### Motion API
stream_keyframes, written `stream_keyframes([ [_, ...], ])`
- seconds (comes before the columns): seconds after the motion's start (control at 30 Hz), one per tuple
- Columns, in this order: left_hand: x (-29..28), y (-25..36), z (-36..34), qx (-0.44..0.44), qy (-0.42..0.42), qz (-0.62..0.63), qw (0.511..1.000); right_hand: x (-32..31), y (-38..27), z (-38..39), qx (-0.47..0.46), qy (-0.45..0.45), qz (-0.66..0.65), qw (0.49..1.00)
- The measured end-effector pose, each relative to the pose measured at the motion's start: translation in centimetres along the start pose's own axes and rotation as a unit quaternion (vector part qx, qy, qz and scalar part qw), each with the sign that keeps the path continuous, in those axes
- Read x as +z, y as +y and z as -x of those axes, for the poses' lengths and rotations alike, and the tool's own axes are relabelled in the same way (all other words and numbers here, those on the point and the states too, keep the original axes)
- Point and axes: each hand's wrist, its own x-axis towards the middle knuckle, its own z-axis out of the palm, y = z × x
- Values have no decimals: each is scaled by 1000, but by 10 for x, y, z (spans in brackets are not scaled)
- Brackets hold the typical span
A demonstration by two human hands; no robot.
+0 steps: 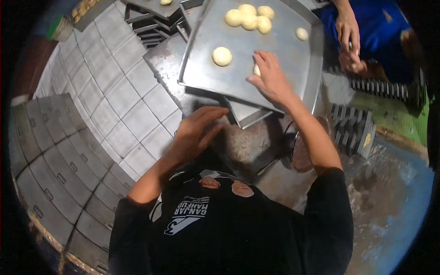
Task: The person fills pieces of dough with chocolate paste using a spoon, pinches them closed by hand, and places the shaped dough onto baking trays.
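A square metal tray [286, 52] lies tilted in front of me. On it my right hand [273, 78] curls over a pale dough ball [256, 70], which shows only partly between thumb and fingers. To its left sits a larger round dough ball [222, 56], apart from the others. Several yellowish balls touch in a cluster [248, 18] toward the tray's far side, and a small ball [301, 34] lies near the right wall. My left hand [199, 126] hovers off the tray's near left corner, fingers stretched with the thumb apart, holding nothing.
Another tray's corner [247, 117] pokes out beneath. At right, a co-worker's hands [349, 41] are close together. Stacked metal pans [350, 130] stand below them, more trays [149, 27] at far left. Grey drawer-like panels [59, 169] line the left; white tiles [123, 94] cover the floor.
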Motion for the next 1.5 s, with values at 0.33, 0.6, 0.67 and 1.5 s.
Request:
stream_keyframes([
  [0.33, -10, -5, -9, -10, -50, -25, 998, -4, 6, -11, -51, -90, 67, 992],
  [0.6, 2, 17, 16, 19, -50, -38, 998, -76, 24, 93, 273, -130, 3, 953],
  [0.67, 17, 33, 20, 18, -59, -22, 998, -48, 50, 126, 286, -81, -23, 955],
  [1.5, 35, 88, 132, 61, -63, -154, 984, 26, -228, 342, 395, -131, -332, 847],
])
